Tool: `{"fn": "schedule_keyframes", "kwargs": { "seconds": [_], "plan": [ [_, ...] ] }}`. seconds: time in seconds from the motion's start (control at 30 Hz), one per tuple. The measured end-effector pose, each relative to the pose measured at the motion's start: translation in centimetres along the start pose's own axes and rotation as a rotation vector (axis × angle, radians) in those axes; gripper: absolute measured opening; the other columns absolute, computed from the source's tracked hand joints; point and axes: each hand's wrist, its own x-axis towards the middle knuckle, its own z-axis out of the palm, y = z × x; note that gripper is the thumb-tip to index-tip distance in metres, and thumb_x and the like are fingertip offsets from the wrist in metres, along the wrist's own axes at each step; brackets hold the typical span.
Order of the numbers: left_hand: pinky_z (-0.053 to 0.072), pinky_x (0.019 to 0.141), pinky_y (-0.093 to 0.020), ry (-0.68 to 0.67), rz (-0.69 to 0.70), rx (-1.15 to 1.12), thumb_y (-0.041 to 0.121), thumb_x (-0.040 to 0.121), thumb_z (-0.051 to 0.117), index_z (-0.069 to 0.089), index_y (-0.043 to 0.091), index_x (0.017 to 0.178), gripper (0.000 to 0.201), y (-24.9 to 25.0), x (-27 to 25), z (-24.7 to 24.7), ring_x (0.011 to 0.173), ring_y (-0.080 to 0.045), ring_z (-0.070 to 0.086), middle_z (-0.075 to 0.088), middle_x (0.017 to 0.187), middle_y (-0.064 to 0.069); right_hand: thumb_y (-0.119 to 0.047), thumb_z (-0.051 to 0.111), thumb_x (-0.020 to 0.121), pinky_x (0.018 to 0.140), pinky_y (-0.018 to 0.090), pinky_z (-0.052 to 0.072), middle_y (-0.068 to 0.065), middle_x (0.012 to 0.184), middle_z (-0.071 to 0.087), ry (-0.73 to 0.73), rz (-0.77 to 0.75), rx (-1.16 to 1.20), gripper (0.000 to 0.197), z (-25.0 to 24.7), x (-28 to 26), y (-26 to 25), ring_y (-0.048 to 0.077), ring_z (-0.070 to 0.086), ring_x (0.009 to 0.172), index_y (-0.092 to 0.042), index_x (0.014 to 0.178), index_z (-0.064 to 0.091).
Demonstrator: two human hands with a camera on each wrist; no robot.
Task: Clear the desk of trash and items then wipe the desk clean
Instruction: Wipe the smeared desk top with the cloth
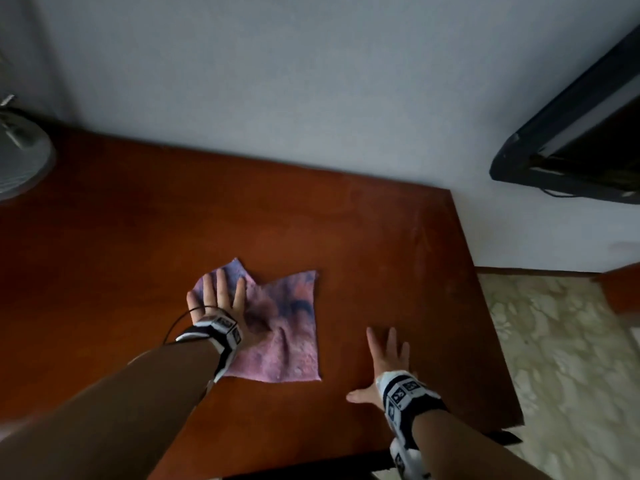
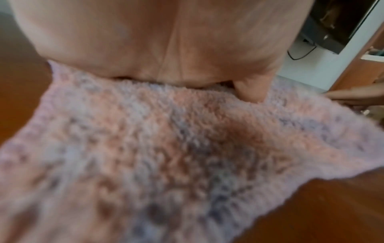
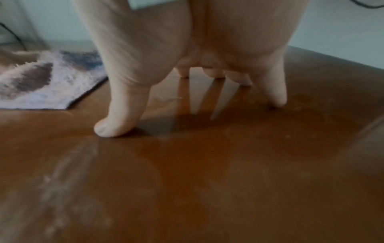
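My left hand presses flat, fingers spread, on the cloth at the middle of the desk. My right hand rests splayed on bare wood, holding nothing. To wipe well, I should press evenly, overlapping strokes toward the dusty streaks. No containers visible.

A pale grey wall is seen beyond the fingers, a black television mounted to their right, patterned floor tiles below it.
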Motion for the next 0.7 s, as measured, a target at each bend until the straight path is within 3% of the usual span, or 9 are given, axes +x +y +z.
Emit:
{"fn": "schedule_keyframes", "kwargs": {
  "seconds": [0.2,0.33,0.43,0.57,0.7],
  "plan": [
    [-0.008,0.112,-0.062,0.047,0.045,-0.005,0.086,0.065,0.042,-0.022,0.026,0.148,0.12,2.7,2.3,-2.2,0.139,-0.037,-0.029,-0.034,0.152,-0.013,-0.052,0.083,0.064,0.115,0.059,0.017,0.008,0.15,-0.041,-0.07,0.036,-0.02,0.137,-0.5,1.3,-0.1,0.04,-0.022,0.142,-0.041,0.143,-0.029],
    [-0.007,0.11,-0.064,0.104,0.06,-0.06,0.089,0.065,0.035,-0.02,0.024,0.149,0.12,6.2,4.9,-4.5,0.14,-0.039,-0.028,-0.031,0.153,-0.015,-0.051,0.082,0.066,0.115,0.059,0.016,0.01,0.149,-0.041,-0.084,0.026,-0.045,0.137,-0.4,1.7,-0.4,0.042,-0.021,0.142,-0.038,0.143,-0.03],
    [-0.009,0.111,-0.062,0.057,0.077,-0.032,0.089,0.068,0.032,-0.021,0.024,0.149,0.116,6.7,3.5,-3.6,0.14,-0.037,-0.029,-0.031,0.153,-0.014,-0.057,0.078,0.068,0.116,0.058,0.013,0.011,0.152,-0.036,-0.07,-0.029,-0.098,0.131,-0.7,1.5,0.3,0.043,-0.015,0.144,-0.038,0.146,-0.026],
    [-0.009,0.112,-0.061,-0.024,0.057,0.043,0.088,0.069,0.036,-0.026,0.024,0.146,0.118,8.3,0.3,-0.5,0.139,-0.038,-0.03,-0.035,0.151,-0.014,-0.06,0.078,0.065,0.115,0.06,0.013,0.008,0.155,-0.031,0.059,-0.073,-0.101,0.126,-3.6,3.6,4.2,0.037,-0.014,0.145,-0.04,0.148,-0.015],
    [-0.011,0.11,-0.064,-0.072,-0.073,-0.04,0.087,0.067,0.041,-0.028,0.023,0.145,0.122,11.3,0.4,-1.2,0.138,-0.04,-0.032,-0.036,0.15,-0.017,-0.06,0.081,0.06,0.113,0.064,0.017,0.006,0.151,-0.038,0.037,0.043,0.016,0.135,-5.5,6.7,10.3,0.039,-0.023,0.143,-0.046,0.144,-0.022]
  ]
}}
